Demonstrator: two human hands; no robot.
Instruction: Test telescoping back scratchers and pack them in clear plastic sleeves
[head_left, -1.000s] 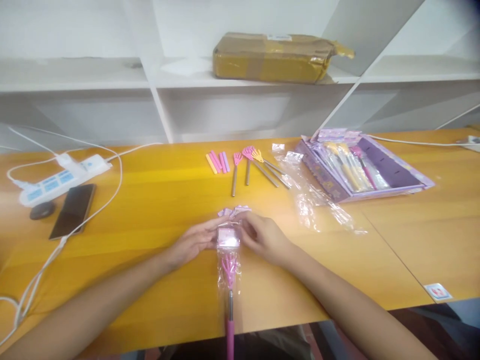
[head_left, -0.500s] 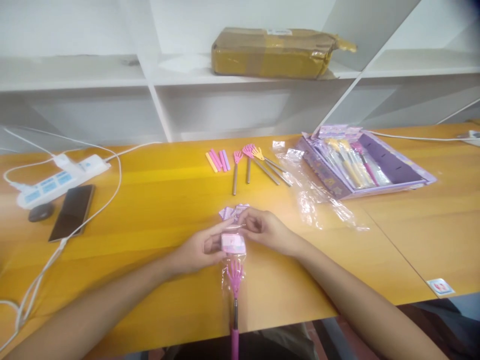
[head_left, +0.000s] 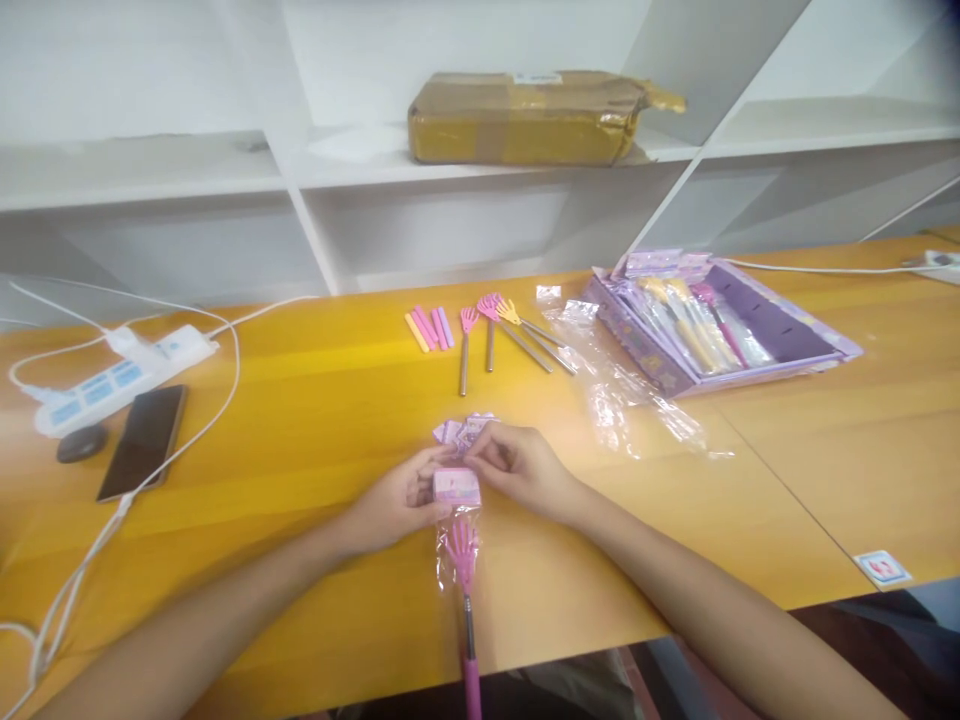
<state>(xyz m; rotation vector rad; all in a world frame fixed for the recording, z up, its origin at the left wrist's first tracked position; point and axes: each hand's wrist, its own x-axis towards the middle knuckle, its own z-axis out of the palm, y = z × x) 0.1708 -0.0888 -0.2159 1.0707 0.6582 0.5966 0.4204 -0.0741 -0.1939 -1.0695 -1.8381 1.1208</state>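
A pink hand-shaped back scratcher (head_left: 463,560) lies in a clear plastic bag, its handle reaching over the table's near edge. At the bag's top is a pink-and-white header card (head_left: 457,488). My left hand (head_left: 397,500) is closed on the card's left edge, thumb below and fingers behind. Against the card's upper right corner, my right hand (head_left: 525,470) has thumb and forefinger pinched together; what is between the fingertips is too small to tell. Just beyond both hands sit several small purple printed cards (head_left: 472,428), partly covered by my fingers.
Several unbagged back scratchers (head_left: 491,335) and coloured handle sleeves (head_left: 429,328) lie farther back. Empty clear bags (head_left: 611,400) spread beside a purple display box (head_left: 825,350) of packaged scratchers. At left are a power strip (head_left: 127,370), cables and a phone (head_left: 144,440). A taped parcel (head_left: 525,125) rests on the shelf.
My right fingertips have come down closer to the header card's top edge. The left hand keeps its hold on the card. The whole view has shifted slightly.
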